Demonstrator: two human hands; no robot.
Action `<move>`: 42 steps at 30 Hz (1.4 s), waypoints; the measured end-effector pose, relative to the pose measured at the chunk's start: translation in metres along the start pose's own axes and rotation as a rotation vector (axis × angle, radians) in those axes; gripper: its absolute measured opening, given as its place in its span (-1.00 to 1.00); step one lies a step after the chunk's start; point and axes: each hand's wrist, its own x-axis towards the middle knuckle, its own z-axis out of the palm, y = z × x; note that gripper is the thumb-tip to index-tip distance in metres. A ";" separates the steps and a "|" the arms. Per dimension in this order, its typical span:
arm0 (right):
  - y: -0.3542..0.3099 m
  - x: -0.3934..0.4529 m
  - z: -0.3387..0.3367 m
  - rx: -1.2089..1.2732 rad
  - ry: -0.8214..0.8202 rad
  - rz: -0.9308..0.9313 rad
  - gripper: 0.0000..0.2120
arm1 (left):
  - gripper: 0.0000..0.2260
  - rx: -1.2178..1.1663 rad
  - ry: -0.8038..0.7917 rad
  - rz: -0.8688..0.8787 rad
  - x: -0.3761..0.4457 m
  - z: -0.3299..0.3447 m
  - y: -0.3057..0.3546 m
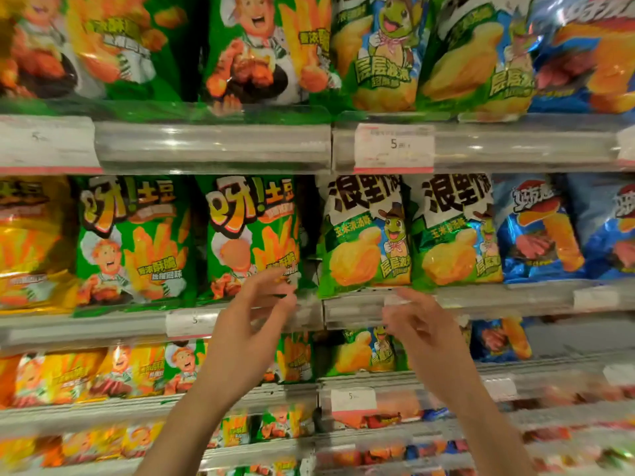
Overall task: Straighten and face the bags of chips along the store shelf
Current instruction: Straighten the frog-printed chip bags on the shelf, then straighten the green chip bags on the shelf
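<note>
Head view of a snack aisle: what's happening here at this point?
A person stands facing a store shelf packed with bags of chips, both hands raised toward the middle row. The left hand has loosely spread fingers reaching the lower edge of a green fries bag; whether it touches is unclear. The right hand, blurred, is open in front of the shelf rail below a green turtle bag. Neither hand holds anything.
</note>
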 end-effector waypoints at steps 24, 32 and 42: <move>-0.074 0.029 0.073 0.135 -0.041 -0.083 -0.78 | -0.50 0.077 0.271 0.038 0.013 -0.058 -0.008; -0.111 0.105 0.139 0.030 0.086 -0.130 -0.28 | -0.39 -0.010 0.316 -0.058 0.093 -0.042 0.011; -0.114 0.114 0.148 0.265 0.103 -0.076 -0.56 | -0.41 -0.131 0.424 -0.040 0.112 -0.033 -0.002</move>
